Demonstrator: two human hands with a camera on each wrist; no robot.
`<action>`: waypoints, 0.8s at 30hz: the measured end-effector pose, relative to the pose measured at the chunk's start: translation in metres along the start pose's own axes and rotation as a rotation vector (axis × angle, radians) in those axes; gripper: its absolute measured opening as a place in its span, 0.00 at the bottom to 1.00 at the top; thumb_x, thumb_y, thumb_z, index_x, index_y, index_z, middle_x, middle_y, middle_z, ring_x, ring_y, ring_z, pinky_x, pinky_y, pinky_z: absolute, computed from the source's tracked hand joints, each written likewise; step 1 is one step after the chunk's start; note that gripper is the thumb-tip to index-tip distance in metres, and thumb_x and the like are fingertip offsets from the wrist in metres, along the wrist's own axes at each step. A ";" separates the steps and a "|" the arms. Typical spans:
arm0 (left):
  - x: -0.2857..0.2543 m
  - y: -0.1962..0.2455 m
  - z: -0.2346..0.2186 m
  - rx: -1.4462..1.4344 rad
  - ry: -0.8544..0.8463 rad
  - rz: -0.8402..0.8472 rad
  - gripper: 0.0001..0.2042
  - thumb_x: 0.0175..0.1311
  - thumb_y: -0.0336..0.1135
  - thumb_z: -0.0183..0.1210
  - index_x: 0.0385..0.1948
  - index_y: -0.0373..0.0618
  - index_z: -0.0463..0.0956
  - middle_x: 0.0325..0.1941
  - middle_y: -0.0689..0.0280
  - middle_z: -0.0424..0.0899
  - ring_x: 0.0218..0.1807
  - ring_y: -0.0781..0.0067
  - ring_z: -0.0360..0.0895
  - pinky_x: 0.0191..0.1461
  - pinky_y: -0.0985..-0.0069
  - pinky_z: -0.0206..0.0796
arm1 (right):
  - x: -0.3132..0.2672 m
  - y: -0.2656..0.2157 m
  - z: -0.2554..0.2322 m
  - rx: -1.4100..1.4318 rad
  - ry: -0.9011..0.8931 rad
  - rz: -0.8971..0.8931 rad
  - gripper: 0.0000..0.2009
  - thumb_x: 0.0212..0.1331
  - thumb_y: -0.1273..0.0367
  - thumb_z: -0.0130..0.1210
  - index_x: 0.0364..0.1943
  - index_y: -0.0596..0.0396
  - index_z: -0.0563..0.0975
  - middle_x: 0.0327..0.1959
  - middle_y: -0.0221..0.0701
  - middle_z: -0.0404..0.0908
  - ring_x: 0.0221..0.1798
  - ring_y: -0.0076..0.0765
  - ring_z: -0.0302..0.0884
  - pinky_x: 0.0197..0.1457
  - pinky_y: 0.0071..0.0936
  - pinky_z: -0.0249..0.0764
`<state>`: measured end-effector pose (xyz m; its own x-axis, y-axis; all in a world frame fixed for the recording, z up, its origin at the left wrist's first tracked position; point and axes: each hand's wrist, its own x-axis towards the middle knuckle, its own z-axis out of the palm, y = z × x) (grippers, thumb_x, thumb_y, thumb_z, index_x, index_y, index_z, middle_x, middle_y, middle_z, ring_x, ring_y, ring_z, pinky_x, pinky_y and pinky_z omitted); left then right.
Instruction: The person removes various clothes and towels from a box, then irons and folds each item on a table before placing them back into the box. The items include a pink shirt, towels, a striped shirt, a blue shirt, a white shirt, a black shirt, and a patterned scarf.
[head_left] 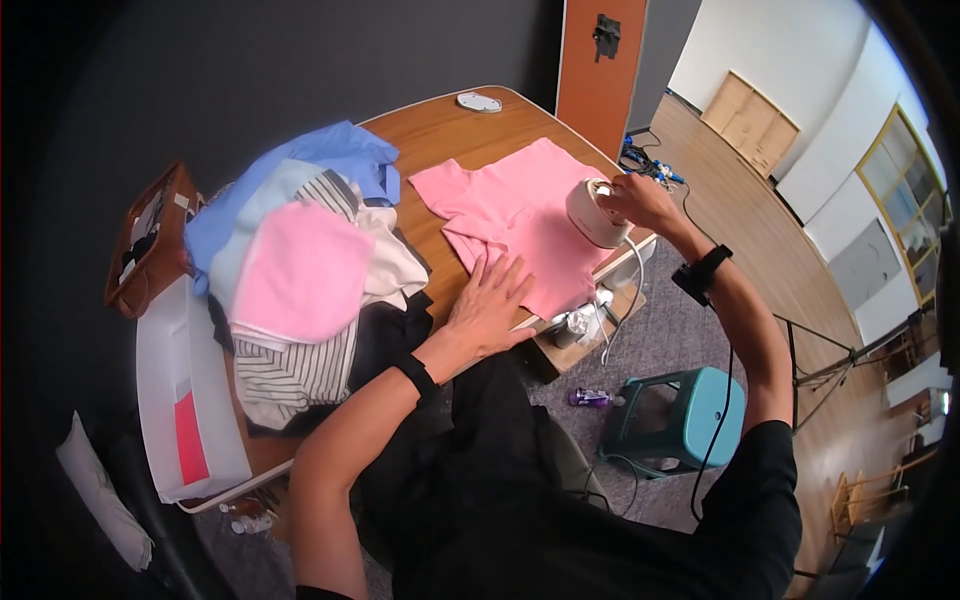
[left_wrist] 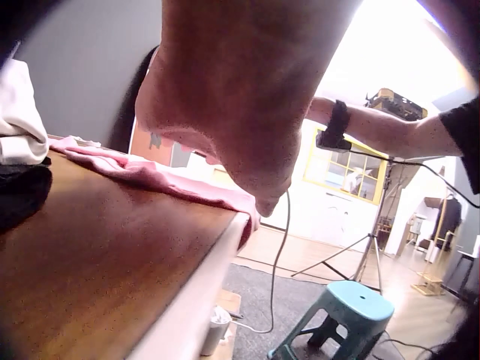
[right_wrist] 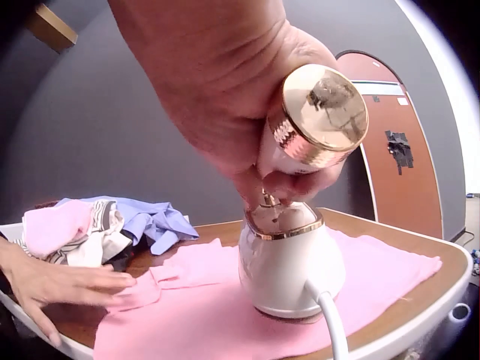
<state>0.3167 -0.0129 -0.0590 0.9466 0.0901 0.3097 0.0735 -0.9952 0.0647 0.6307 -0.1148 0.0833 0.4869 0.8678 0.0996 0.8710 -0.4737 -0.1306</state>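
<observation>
A pink short-sleeved shirt (head_left: 545,235) lies spread on the wooden table (head_left: 430,140). On it stands a white handheld steam iron (right_wrist: 289,262) with gold trim and a white cord (right_wrist: 332,322). My right hand (head_left: 637,200) grips its handle, whose gold end cap (right_wrist: 324,105) shows beside the palm. My left hand (head_left: 487,308) rests flat with spread fingers at the shirt's near-left edge. The left wrist view shows mostly the underside of that forearm and hand, with the shirt's edge (left_wrist: 172,180) behind. The iron's soleplate is hidden against the fabric.
Left of the shirt is a heap of clothes (head_left: 300,260). Beside it stand a white bin (head_left: 155,400) and a brown basket (head_left: 155,240). A white oval object (head_left: 479,102) lies at the far end. A teal stool (head_left: 715,410) and a purple bottle (head_left: 592,397) are on the floor.
</observation>
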 end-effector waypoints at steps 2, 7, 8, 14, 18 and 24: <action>-0.004 -0.007 0.010 -0.009 -0.114 -0.051 0.51 0.61 0.70 0.58 0.79 0.44 0.51 0.84 0.47 0.48 0.85 0.42 0.38 0.85 0.44 0.31 | 0.012 -0.023 -0.008 0.055 -0.069 -0.018 0.24 0.58 0.47 0.63 0.45 0.54 0.85 0.37 0.43 0.88 0.40 0.50 0.89 0.44 0.44 0.83; -0.009 0.000 0.002 0.058 -0.367 -0.117 0.55 0.58 0.73 0.57 0.81 0.45 0.46 0.85 0.46 0.41 0.86 0.39 0.30 0.84 0.43 0.27 | 0.046 -0.074 0.009 0.023 -0.148 0.012 0.28 0.58 0.43 0.62 0.45 0.55 0.86 0.39 0.41 0.89 0.40 0.45 0.90 0.44 0.38 0.84; -0.009 0.000 0.000 0.076 -0.390 -0.118 0.56 0.58 0.73 0.58 0.81 0.46 0.45 0.85 0.45 0.40 0.86 0.39 0.30 0.84 0.43 0.26 | 0.046 -0.082 0.011 0.014 -0.195 0.049 0.30 0.57 0.42 0.62 0.45 0.56 0.86 0.39 0.42 0.89 0.40 0.45 0.89 0.44 0.39 0.84; -0.005 0.004 -0.008 0.124 -0.457 -0.134 0.57 0.55 0.69 0.63 0.81 0.47 0.43 0.85 0.46 0.40 0.86 0.39 0.30 0.84 0.43 0.27 | 0.060 -0.055 0.043 -0.208 -0.066 -0.175 0.32 0.48 0.41 0.70 0.43 0.57 0.86 0.35 0.44 0.89 0.41 0.48 0.89 0.47 0.45 0.82; -0.004 0.006 -0.009 0.180 -0.492 -0.118 0.58 0.55 0.68 0.64 0.81 0.46 0.43 0.85 0.45 0.40 0.85 0.37 0.31 0.84 0.41 0.27 | 0.074 -0.021 0.040 -0.212 -0.126 0.033 0.30 0.46 0.43 0.72 0.44 0.54 0.86 0.35 0.39 0.89 0.43 0.49 0.89 0.46 0.44 0.82; -0.004 0.006 -0.009 0.171 -0.462 -0.096 0.58 0.54 0.63 0.68 0.81 0.42 0.45 0.84 0.42 0.42 0.85 0.34 0.32 0.83 0.38 0.29 | 0.114 0.062 0.039 -0.229 -0.114 0.263 0.25 0.47 0.44 0.73 0.39 0.49 0.88 0.33 0.32 0.90 0.44 0.43 0.89 0.48 0.42 0.83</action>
<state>0.3102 -0.0192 -0.0516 0.9704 0.1933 -0.1447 0.1807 -0.9789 -0.0959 0.7376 -0.0391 0.0483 0.6968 0.7170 -0.0203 0.7155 -0.6929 0.0888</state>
